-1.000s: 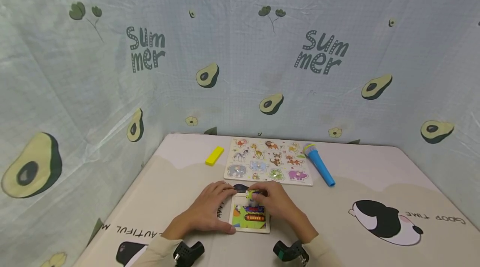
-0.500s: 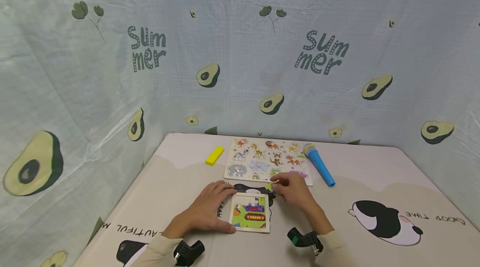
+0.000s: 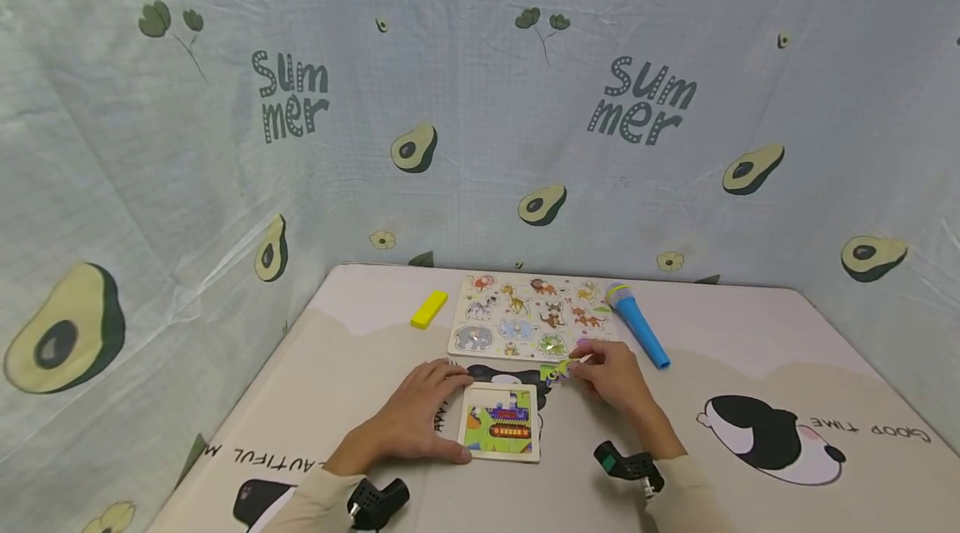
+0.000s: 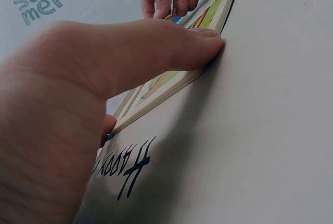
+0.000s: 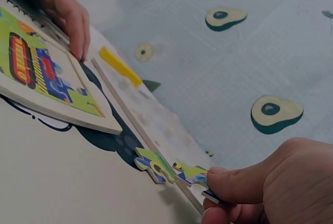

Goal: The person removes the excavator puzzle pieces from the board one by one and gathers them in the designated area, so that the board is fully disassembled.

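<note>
A small square jigsaw puzzle board (image 3: 537,433) lies on the table in the head view, its colourful vehicle picture having a gap at the top. My left hand (image 3: 420,416) steadies it by the left side, thumb at the near corner and fingers at the far one. Beyond its far right corner, my right hand (image 3: 617,376) pinches a jigsaw piece (image 5: 193,174) between thumb and fingers. A second jigsaw piece (image 5: 155,165), green, yellow and blue, lies beside the pinched one in the right wrist view; whether the two touch I cannot tell.
Behind the hands lies a large animal peg puzzle (image 3: 531,325). To its left is a yellow block (image 3: 429,310), and at its right edge a blue toy microphone (image 3: 641,329). A printed cloth covers the table, with curtain walls (image 3: 480,100) around it.
My right hand has lifted a jigsaw piece from the board's top and carried it right and away, beside another piece. My left hand stays in place on the board.
</note>
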{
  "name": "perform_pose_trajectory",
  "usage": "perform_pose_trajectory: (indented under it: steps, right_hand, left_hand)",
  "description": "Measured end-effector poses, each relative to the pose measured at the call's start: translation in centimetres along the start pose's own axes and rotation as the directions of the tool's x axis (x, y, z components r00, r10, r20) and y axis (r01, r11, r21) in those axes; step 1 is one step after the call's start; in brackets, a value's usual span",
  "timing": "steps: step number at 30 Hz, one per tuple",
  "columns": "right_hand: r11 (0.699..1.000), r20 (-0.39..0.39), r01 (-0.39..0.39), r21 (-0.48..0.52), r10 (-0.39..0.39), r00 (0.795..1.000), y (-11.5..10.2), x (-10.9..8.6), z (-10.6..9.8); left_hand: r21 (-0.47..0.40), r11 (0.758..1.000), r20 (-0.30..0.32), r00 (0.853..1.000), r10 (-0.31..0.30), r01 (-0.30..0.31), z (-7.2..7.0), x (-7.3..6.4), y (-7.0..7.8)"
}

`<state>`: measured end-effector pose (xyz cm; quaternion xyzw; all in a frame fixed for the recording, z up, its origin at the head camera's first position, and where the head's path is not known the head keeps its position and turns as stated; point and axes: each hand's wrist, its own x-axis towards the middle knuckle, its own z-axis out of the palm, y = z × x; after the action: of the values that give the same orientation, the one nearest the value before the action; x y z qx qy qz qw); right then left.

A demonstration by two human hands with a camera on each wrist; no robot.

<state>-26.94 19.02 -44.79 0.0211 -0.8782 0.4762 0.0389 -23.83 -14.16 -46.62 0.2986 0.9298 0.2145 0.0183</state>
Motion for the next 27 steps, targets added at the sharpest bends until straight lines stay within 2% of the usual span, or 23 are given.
perform_pose_trajectory:
  steps: [8, 15, 27]
  right_hand:
    - [0.997, -0.011, -0.072, 0.023, 0.073, 0.997, 0.9, 0.0, -0.2]
    - [0.997, -0.005, -0.079, -0.007, 0.079, 0.997, 1.2, 0.0, -0.2]
    - [0.975, -0.092, -0.048, -0.215, 0.028, 0.995, 0.9, -0.1, 0.4]
  left_hand:
    - [0.006, 1.0, 0.003, 1.0, 0.001, -0.001, 0.0, 0.0, 0.0]
    - [0.01, 1.0, 0.005, 1.0, -0.011, 0.011, 0.0, 0.0, 0.0]
    - [0.008, 1.0, 0.013, 1.0, -0.02, 0.02, 0.0, 0.0, 0.1]
